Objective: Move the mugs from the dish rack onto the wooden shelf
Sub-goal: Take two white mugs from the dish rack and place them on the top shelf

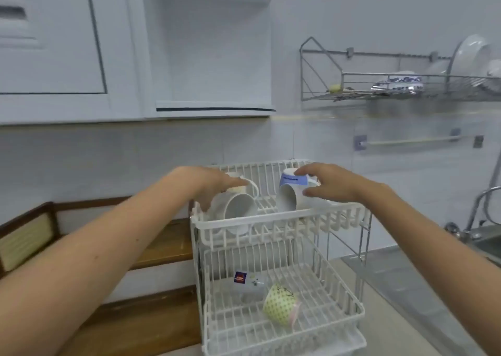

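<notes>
While both our forearms reach forward, nearest us and below the hands sits the lower tier of the white dish rack: a green-dotted cup lies on its side there, just beside a clear glass with a dark label. Left of our left forearm, the wooden shelf runs beside the rack, bare.

Up on the top tier, our left hand lies over a white mug tipped on its side, mouth toward us, fingers spread across its body and handle, not visibly clamped. Our right hand is on a blue-banded mug, also on its side, thumb under, fingers over its base; grip looks loose, can't tell if closed.

Beyond and above our right hand, a metal wall rack holds plates.
</notes>
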`<act>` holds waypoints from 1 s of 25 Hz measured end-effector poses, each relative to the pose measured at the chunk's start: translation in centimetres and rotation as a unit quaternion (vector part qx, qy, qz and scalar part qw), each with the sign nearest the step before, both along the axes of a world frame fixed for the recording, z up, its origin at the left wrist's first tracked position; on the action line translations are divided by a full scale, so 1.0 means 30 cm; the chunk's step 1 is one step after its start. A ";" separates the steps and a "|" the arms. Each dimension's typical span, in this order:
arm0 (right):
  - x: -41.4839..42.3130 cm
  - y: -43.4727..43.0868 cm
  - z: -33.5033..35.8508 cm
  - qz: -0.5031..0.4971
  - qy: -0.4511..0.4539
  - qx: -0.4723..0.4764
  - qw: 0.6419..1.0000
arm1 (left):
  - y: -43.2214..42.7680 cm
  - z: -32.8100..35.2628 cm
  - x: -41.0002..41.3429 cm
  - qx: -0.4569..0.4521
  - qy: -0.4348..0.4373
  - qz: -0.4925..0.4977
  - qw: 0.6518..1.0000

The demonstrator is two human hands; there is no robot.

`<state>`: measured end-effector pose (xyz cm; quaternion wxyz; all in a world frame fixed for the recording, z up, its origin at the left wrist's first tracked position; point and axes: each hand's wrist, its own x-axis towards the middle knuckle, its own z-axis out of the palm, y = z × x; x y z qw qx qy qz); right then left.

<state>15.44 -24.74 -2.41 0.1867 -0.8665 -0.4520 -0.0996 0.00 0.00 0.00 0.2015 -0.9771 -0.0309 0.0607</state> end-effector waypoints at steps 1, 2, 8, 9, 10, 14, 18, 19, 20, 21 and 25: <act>0.036 -0.002 0.005 0.012 0.010 -0.043 0.999 | -0.012 -0.002 0.021 0.027 0.017 0.005 0.999; 0.058 -0.002 0.012 0.026 0.011 -0.092 0.995 | -0.014 -0.007 0.041 0.056 0.019 -0.010 0.998; 0.194 0.085 0.016 0.094 -0.018 -0.202 0.975 | 0.021 -0.064 0.091 0.122 -0.016 -0.165 0.979; 0.211 0.105 0.005 0.107 -0.033 -0.214 0.970 | 0.028 -0.066 0.093 0.108 -0.015 -0.158 0.981; 0.218 0.123 -0.007 0.115 -0.048 -0.222 0.967 | 0.029 -0.066 0.096 0.097 -0.016 -0.151 0.984; 0.235 0.180 -0.066 0.135 -0.088 -0.205 0.965 | 0.027 -0.086 0.110 0.079 -0.035 -0.128 0.988; 0.231 0.188 -0.066 0.128 -0.114 -0.170 0.970 | 0.033 -0.090 0.105 -0.020 -0.106 -0.084 0.991; 0.230 0.184 -0.064 0.131 -0.098 -0.152 0.975 | 0.037 -0.084 0.096 -0.067 -0.135 -0.074 0.986; 0.225 0.174 -0.056 0.136 -0.073 -0.123 0.980 | 0.042 -0.074 0.083 -0.119 -0.165 -0.063 0.977; 0.221 0.166 -0.045 0.141 -0.042 -0.080 0.986 | 0.050 -0.058 0.067 -0.167 -0.195 -0.053 0.965; 0.165 0.138 0.025 0.169 0.074 0.093 0.978 | 0.086 -0.007 -0.034 -0.327 -0.338 -0.015 0.882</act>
